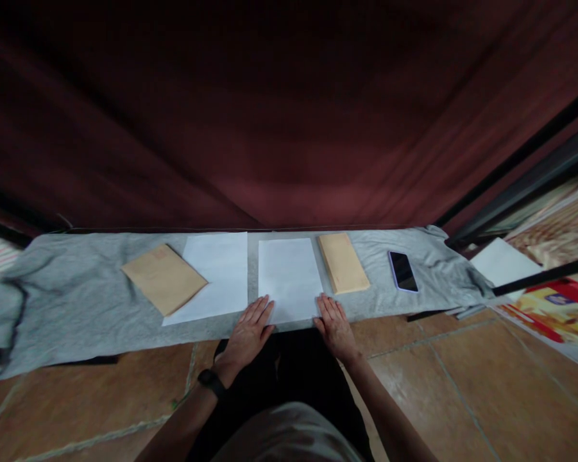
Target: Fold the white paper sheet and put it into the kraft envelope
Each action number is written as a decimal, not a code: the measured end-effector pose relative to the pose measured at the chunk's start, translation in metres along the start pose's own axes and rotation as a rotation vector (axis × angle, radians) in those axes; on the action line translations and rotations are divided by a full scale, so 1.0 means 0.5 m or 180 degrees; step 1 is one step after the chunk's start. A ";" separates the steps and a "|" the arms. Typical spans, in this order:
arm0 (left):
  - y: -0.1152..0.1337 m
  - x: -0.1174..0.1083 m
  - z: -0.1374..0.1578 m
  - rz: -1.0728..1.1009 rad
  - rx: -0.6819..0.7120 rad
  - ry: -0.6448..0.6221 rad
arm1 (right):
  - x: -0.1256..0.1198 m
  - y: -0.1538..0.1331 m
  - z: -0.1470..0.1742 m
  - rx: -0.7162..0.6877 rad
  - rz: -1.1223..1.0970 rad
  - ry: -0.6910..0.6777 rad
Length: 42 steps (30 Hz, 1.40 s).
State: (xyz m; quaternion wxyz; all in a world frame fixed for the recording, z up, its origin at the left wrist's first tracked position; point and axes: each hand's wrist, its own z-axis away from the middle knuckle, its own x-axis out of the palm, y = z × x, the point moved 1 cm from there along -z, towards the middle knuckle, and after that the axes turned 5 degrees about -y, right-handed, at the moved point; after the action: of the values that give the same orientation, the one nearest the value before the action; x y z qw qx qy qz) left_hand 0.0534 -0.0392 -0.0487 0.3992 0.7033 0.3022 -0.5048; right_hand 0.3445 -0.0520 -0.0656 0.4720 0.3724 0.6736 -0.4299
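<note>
A white sheet of paper [289, 273] lies flat on the grey cloth right in front of me. My left hand [250, 327] rests at its lower left corner, fingers stretched out and lying flat. At the lower right corner, my right hand [335, 326] lies flat too, fingertips by the paper's edge. Just right of the sheet is a stack of brown envelopes [344, 262]. To the left, more white paper [219, 269] lies partly under a tilted brown envelope or envelope stack [163, 277]. Neither hand grasps anything.
The grey cloth [91, 321] covers a long narrow surface. A phone [403, 271] lies on it at the right. Dark red fabric [279, 128] hangs behind. Beyond the right end are a white sheet-like thing [505, 262], a red and yellow printed package [558, 314] and dark metal bars.
</note>
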 end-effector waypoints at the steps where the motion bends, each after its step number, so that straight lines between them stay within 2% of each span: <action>1: -0.002 0.001 0.000 0.0053 -0.0022 0.0004 | 0.000 0.003 0.001 -0.0042 -0.0029 0.0000; 10: -0.017 -0.016 -0.012 0.0661 -0.0085 -0.0020 | -0.003 0.006 -0.002 -0.0084 -0.0346 0.0210; 16: -0.003 -0.052 0.035 0.1078 0.0306 -0.0015 | -0.024 0.031 0.009 -0.0166 -0.1221 0.0365; 19: -0.001 -0.065 0.062 0.1257 0.0315 -0.0032 | -0.035 0.034 0.020 -0.0214 -0.1635 0.0285; 25: -0.032 -0.056 0.059 0.1373 -0.0101 0.0253 | -0.059 0.012 0.016 0.0248 -0.2392 0.0054; 31: -0.041 -0.044 0.018 0.1768 -0.0702 0.0228 | -0.072 0.001 -0.005 0.0799 -0.2617 0.0063; 39: -0.016 -0.051 0.010 0.2217 -0.1051 0.0305 | -0.071 0.009 -0.019 0.0406 -0.2543 -0.0039; 42: -0.022 -0.052 0.017 0.2297 -0.1050 0.0295 | -0.063 0.014 -0.019 0.0452 -0.2533 -0.0066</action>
State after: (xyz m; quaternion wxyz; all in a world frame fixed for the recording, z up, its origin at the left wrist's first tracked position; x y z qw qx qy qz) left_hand 0.0321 -0.0417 -0.0283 0.6443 0.7128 0.1305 -0.2446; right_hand 0.3566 -0.0438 -0.0354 0.2486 0.1098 0.7289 -0.6283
